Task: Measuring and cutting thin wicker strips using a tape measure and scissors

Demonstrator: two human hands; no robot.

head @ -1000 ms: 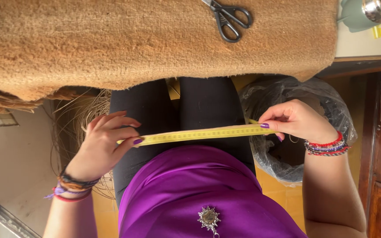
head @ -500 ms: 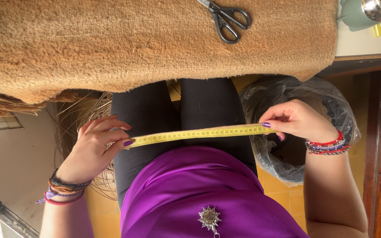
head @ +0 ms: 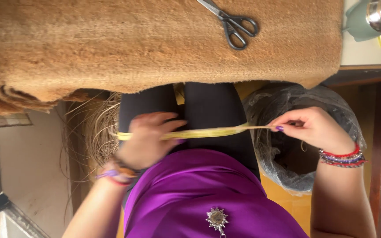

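1. A big brown fuzzy mat [head: 155, 44] lies across the far side. It hangs over the person's knees.
2. The person's purple top [head: 208, 194] is at the near edge, and the black legs [head: 212, 105] go under the mat.
3. On the right stands a bin with a clear bag [head: 265, 103] in it. On the left there is a pile of thin dry straw [head: 95, 132].
4. The right hand [head: 314, 128] is over the bin. Its thumb and one finger are closed in a pinch on the right end of the yellow strip [head: 208, 132].
5. The left hand [head: 148, 141] is over the left leg. It looks blurry. Its fingers seem to curl over the strip near its left end, but I cannot tell how tight the grip is.
6. The yellow strip runs flat from left to right across both legs, just in front of the purple top.
7. Grey scissors [head: 235, 26] lie closed on the mat, far from both hands.
8. I think the step right now is pulling the strip straight between the two hands.
9. I think the next move needs both hands to hold on, so the strip stays tight and does not sag. The left hand needs a firm grip first.
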